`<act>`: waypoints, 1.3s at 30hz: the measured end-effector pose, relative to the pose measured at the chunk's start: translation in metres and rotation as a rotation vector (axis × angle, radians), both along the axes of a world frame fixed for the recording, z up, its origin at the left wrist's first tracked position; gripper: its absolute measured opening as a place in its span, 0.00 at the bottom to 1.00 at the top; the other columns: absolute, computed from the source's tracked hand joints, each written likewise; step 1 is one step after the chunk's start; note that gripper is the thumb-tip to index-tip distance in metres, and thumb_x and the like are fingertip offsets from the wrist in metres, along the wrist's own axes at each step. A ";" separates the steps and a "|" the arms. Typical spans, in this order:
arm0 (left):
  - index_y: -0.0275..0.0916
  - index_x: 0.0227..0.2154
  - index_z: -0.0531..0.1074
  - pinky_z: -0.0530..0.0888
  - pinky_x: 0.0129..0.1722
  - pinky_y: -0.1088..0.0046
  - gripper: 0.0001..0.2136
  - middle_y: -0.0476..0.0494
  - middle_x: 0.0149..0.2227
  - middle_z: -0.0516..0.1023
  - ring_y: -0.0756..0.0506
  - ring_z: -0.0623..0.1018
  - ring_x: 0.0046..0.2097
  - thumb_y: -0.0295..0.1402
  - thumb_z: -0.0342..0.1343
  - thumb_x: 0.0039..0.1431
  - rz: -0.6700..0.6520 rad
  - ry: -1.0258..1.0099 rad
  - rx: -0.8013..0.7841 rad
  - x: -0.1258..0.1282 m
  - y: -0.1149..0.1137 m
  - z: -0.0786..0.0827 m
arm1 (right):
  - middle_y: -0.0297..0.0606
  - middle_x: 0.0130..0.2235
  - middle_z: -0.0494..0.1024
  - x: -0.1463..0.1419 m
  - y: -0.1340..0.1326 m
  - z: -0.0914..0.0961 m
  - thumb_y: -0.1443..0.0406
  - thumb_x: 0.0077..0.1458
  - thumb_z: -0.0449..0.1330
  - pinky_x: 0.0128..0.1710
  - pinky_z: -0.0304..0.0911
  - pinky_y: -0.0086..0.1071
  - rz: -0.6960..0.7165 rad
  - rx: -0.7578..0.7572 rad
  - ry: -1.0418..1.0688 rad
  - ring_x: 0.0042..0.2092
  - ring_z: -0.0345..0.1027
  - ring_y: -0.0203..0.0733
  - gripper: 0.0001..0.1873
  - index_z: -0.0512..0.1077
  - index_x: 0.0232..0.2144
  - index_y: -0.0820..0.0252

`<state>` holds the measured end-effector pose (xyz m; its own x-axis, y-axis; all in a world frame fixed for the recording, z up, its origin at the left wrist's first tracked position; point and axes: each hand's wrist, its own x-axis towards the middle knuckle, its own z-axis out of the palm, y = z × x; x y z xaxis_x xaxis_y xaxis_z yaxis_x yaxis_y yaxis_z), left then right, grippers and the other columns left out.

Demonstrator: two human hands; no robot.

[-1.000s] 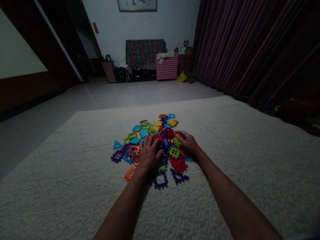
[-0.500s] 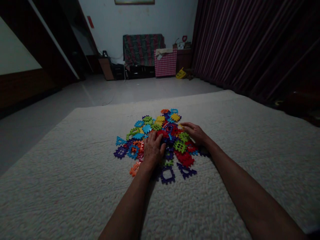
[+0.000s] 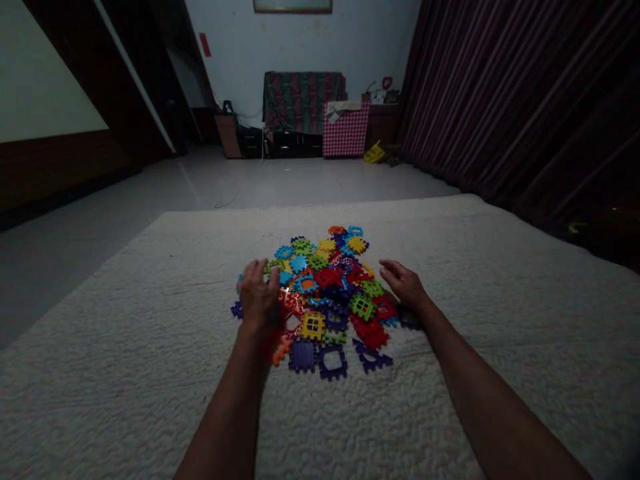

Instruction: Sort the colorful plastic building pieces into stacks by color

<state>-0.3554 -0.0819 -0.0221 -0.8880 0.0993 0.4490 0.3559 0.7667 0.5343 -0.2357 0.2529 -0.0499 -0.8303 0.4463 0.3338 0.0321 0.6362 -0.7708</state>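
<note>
Multicoloured plastic tiles (image 3: 325, 293) heaped mid-rug (image 3: 150, 373), towards its far edge. Left hand (image 3: 257, 293) loosely spread over the heap's left side, right hand (image 3: 406, 284) open beside its right; both empty.

- Cream nubby rug (image 3: 475, 373) under my left hand (image 3: 257, 297) and right hand (image 3: 406, 285); bare grey floor (image 3: 300, 180) beyond it.
- Right of right hand: dark striped curtain (image 3: 500, 100).
- Far ahead: pale wall (image 3: 240, 40), plaid-draped cabinet (image 3: 303, 93), red checked box (image 3: 346, 130).
- Light is dim.
</note>
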 end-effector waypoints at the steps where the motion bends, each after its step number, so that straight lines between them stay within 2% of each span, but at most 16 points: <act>1: 0.36 0.55 0.71 0.66 0.60 0.52 0.21 0.32 0.58 0.72 0.35 0.70 0.60 0.41 0.48 0.64 0.111 -0.064 -0.031 -0.008 -0.013 -0.003 | 0.45 0.48 0.81 0.005 0.004 -0.002 0.53 0.53 0.58 0.53 0.68 0.47 0.010 0.011 -0.017 0.49 0.75 0.51 0.22 0.78 0.44 0.58; 3: 0.34 0.56 0.70 0.67 0.57 0.48 0.23 0.29 0.55 0.73 0.32 0.70 0.58 0.44 0.46 0.65 0.240 -0.197 -0.128 -0.017 -0.033 -0.012 | 0.42 0.45 0.82 0.012 0.009 -0.005 0.53 0.53 0.57 0.53 0.68 0.46 0.053 0.025 -0.037 0.47 0.76 0.50 0.19 0.78 0.40 0.57; 4: 0.34 0.56 0.70 0.67 0.57 0.46 0.24 0.29 0.55 0.73 0.31 0.70 0.59 0.44 0.46 0.65 0.251 -0.237 -0.181 -0.019 -0.039 -0.015 | 0.41 0.44 0.83 0.014 0.010 -0.006 0.53 0.54 0.56 0.53 0.68 0.45 0.075 0.027 -0.040 0.47 0.76 0.49 0.18 0.78 0.40 0.56; 6: 0.37 0.56 0.70 0.65 0.57 0.44 0.23 0.31 0.58 0.71 0.31 0.67 0.61 0.45 0.45 0.66 0.222 -0.274 -0.256 -0.018 -0.043 -0.022 | 0.40 0.45 0.82 0.015 0.010 -0.007 0.53 0.55 0.55 0.53 0.68 0.45 0.095 0.030 -0.042 0.47 0.76 0.49 0.18 0.78 0.40 0.55; 9: 0.40 0.57 0.69 0.63 0.60 0.46 0.22 0.35 0.63 0.67 0.33 0.63 0.64 0.43 0.45 0.67 0.149 -0.273 -0.307 -0.010 -0.037 -0.025 | 0.41 0.45 0.82 0.015 0.007 -0.006 0.54 0.56 0.54 0.53 0.68 0.44 0.115 0.038 -0.035 0.47 0.76 0.48 0.18 0.78 0.41 0.56; 19: 0.39 0.57 0.69 0.62 0.63 0.57 0.21 0.34 0.65 0.64 0.40 0.63 0.66 0.42 0.45 0.67 0.152 -0.225 -0.247 0.012 -0.018 -0.031 | 0.39 0.44 0.83 0.024 -0.001 -0.007 0.54 0.55 0.55 0.52 0.69 0.45 0.121 -0.059 0.025 0.46 0.76 0.48 0.17 0.78 0.40 0.54; 23: 0.38 0.57 0.69 0.61 0.63 0.59 0.22 0.33 0.65 0.64 0.40 0.64 0.66 0.43 0.45 0.67 0.131 -0.215 -0.218 0.016 -0.019 -0.031 | 0.44 0.51 0.79 0.055 0.001 -0.005 0.51 0.56 0.58 0.54 0.67 0.47 0.233 -0.121 -0.030 0.53 0.73 0.50 0.23 0.74 0.50 0.54; 25: 0.39 0.57 0.68 0.62 0.63 0.60 0.21 0.35 0.65 0.65 0.40 0.65 0.65 0.42 0.45 0.67 0.133 -0.205 -0.199 0.017 -0.020 -0.031 | 0.48 0.57 0.74 0.077 0.001 -0.003 0.49 0.53 0.62 0.56 0.64 0.49 0.307 -0.041 -0.116 0.58 0.68 0.53 0.31 0.70 0.56 0.52; 28: 0.39 0.58 0.66 0.62 0.62 0.62 0.21 0.35 0.64 0.66 0.41 0.66 0.64 0.42 0.46 0.66 0.130 -0.210 -0.186 0.017 -0.021 -0.030 | 0.53 0.65 0.63 0.101 -0.009 0.000 0.47 0.43 0.69 0.64 0.50 0.59 0.332 0.192 -0.262 0.67 0.53 0.61 0.47 0.63 0.63 0.54; 30: 0.39 0.58 0.67 0.62 0.62 0.61 0.21 0.35 0.64 0.66 0.41 0.66 0.64 0.41 0.46 0.67 0.121 -0.213 -0.184 0.018 -0.022 -0.029 | 0.54 0.68 0.58 0.106 -0.021 0.003 0.46 0.43 0.68 0.66 0.42 0.62 0.319 0.309 -0.295 0.69 0.46 0.63 0.51 0.60 0.65 0.57; 32: 0.39 0.58 0.67 0.62 0.62 0.61 0.21 0.35 0.65 0.65 0.41 0.66 0.65 0.41 0.46 0.67 0.106 -0.213 -0.175 0.019 -0.022 -0.028 | 0.55 0.67 0.59 0.102 -0.033 0.005 0.47 0.47 0.66 0.65 0.43 0.61 0.297 0.366 -0.239 0.69 0.48 0.61 0.46 0.61 0.64 0.58; 34: 0.38 0.58 0.67 0.63 0.62 0.61 0.21 0.35 0.65 0.65 0.40 0.66 0.64 0.41 0.46 0.66 0.080 -0.210 -0.152 0.021 -0.023 -0.025 | 0.53 0.65 0.63 0.096 -0.042 0.005 0.50 0.49 0.65 0.64 0.48 0.57 0.296 0.370 -0.147 0.67 0.54 0.58 0.42 0.63 0.63 0.58; 37: 0.38 0.57 0.69 0.64 0.63 0.64 0.20 0.37 0.64 0.67 0.41 0.67 0.64 0.39 0.47 0.65 0.046 -0.182 -0.074 0.023 -0.024 -0.023 | 0.51 0.60 0.71 0.087 -0.045 0.001 0.53 0.48 0.67 0.61 0.58 0.51 0.315 0.295 -0.020 0.61 0.64 0.55 0.37 0.68 0.58 0.58; 39: 0.40 0.55 0.71 0.64 0.63 0.65 0.19 0.40 0.63 0.69 0.43 0.68 0.64 0.38 0.48 0.64 0.031 -0.164 -0.007 0.025 -0.024 -0.022 | 0.48 0.53 0.77 0.082 -0.044 -0.003 0.54 0.49 0.65 0.56 0.65 0.47 0.293 0.222 0.046 0.54 0.71 0.52 0.29 0.73 0.52 0.58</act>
<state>-0.3306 -0.1061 -0.0439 -0.9520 0.0731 0.2973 0.2404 0.7796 0.5783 -0.1534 0.2092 -0.0529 -0.8941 0.1047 0.4354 -0.2073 0.7650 -0.6098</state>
